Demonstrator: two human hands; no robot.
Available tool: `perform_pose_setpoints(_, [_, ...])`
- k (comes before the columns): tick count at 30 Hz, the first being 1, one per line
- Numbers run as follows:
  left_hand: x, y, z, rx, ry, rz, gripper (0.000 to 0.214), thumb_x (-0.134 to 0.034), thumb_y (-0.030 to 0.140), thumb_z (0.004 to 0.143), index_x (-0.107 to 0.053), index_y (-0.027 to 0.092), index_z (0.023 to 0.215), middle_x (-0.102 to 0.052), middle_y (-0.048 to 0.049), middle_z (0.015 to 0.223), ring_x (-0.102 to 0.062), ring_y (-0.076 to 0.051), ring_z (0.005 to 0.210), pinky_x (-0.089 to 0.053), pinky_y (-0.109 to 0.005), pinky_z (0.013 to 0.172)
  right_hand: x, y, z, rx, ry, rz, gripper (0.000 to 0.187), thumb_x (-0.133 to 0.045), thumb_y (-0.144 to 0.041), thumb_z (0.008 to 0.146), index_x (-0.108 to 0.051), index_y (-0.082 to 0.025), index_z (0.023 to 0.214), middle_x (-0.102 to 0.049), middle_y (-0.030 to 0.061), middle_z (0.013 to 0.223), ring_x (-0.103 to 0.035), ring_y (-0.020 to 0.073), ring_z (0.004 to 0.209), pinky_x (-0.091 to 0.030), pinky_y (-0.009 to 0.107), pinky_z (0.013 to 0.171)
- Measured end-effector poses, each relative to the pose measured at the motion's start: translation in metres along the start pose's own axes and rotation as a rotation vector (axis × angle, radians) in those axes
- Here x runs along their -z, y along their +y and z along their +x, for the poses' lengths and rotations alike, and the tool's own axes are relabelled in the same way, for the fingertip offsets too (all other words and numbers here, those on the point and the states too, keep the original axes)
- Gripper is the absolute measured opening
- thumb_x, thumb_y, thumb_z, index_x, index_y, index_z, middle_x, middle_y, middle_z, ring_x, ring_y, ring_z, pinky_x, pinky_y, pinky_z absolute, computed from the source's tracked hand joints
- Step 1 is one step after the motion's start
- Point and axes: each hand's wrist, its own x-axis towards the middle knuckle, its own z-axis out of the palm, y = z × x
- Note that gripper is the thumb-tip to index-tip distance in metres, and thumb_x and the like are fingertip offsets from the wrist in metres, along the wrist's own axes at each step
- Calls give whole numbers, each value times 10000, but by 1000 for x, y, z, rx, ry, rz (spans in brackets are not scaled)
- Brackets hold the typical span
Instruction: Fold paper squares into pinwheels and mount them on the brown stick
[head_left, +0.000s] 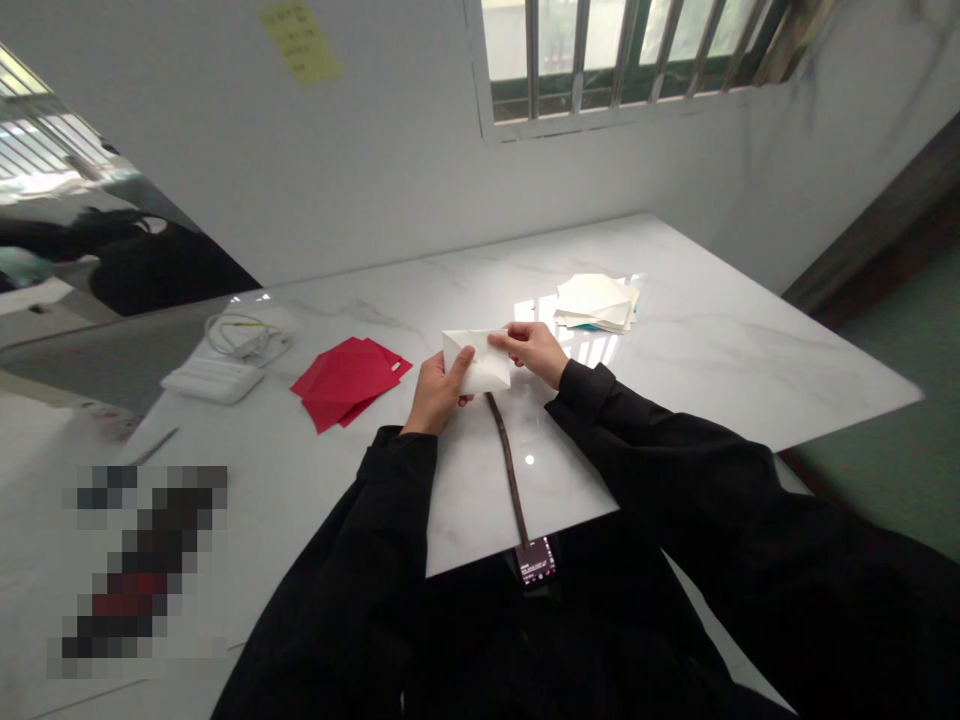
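A small cream envelope point(487, 372) is held up above the table between my two hands, its folded flaps facing me. My left hand point(436, 390) grips its left side, the thumb lying across the front. At the upper right corner, my right hand point(536, 350) pinches the paper between thumb and fingers. To the left lie several red paper sheets or envelopes point(349, 382), overlapping on the table. A loose pile of cream envelopes point(596, 302) rests beyond my right hand, with a bit of blue and yellow showing underneath.
The white marbled table point(712, 350) meets a wall with a barred window point(600, 60). A white device point(212, 380) and a coiled cable point(240, 335) sit at the left. A brown stick-like strip point(508, 465) runs towards a lit phone screen point(537, 563) at the front edge.
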Motion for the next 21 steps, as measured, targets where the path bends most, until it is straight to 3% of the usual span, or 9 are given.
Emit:
perform_pose_setpoints(3, [3,3,-2,8,-60,-41,631,-851,744,775,-664,165,942,-642,-27,632,-515,-121,427,-335,-245,370,0,0,1,2,7,-5,436,-834,-566,774,-623,-188,722,-501,-59,593,-431,91,551,-346,240,506])
perform_pose_setpoints(9, [7,7,-4,48,-218,-107,579,-979,498,680,-674,169,1047,-701,-41,799,-585,-129,568,-478,-255,517,3,4,4,32,25,29,472,-841,-601,755,-616,-189,715,-510,-51,618,-436,92,577,-363,234,526])
perform_pose_setpoints(21, [9,-3,6,29,20,-85,599,-976,471,632,-737,149,1076,-736,-34,855,-591,-112,608,-468,-223,563,3,-2,3,-82,49,124,460,-898,-558,736,-624,-190,768,-530,-46,663,-445,86,590,-330,209,507])
